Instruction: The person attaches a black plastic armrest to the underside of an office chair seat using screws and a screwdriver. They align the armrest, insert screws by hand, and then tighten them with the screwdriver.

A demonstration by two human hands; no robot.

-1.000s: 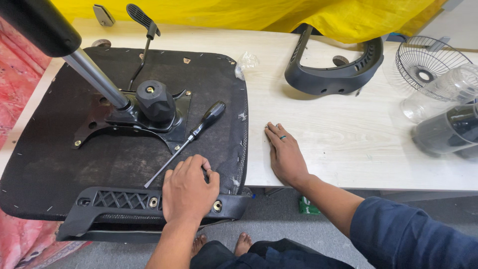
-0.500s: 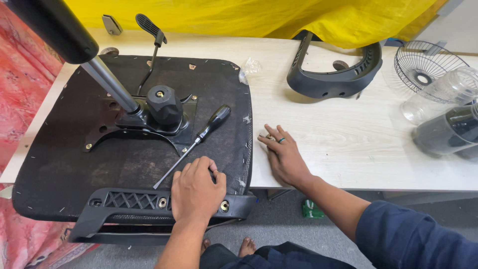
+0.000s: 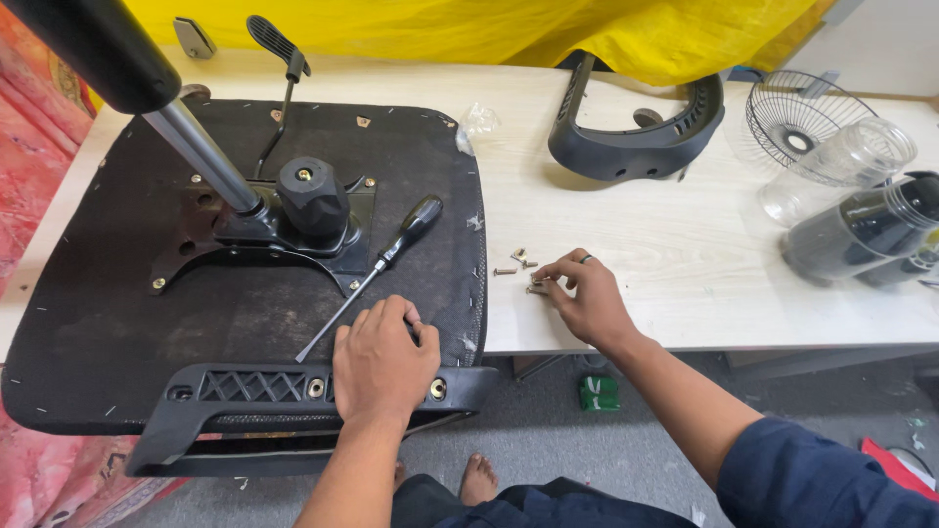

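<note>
Pinched between thumb and fingertips, the right hand (image 3: 585,298) closes its grip on one of the small silver metal screws (image 3: 516,264) that lie loose on the pale wood-grain surface (image 3: 685,244), just off the right edge of the upturned black chair seat base (image 3: 117,323). A few more screws sit just left of the fingertips, touching or nearly so; the hand wears a dark ring on one finger.

Left hand (image 3: 383,357) rests palm down, fingers curled, on the black plastic armrest bracket (image 3: 245,396) that lies across the near edge of the seat base. It presses rather than grasps (nothing is enclosed in it). Two round bolt holes show in the bracket either side of that hand.

From the screws, the bracket lies down and to the left, across the seat edge; the left hand is already on it, while the right hand is the nearer one to the screws. A black-handled screwdriver (image 3: 377,269) lies on the seat base between the two, its long axis diagonal, handle up and right, tip down and left near the left hand's fingers.

Farther out stand the chrome gas-lift cylinder (image 3: 201,156) and its black knob (image 3: 313,196), a curved black armrest piece (image 3: 636,132), a wire fan grille (image 3: 802,122) and clear plastic jars (image 3: 841,166)
</note>
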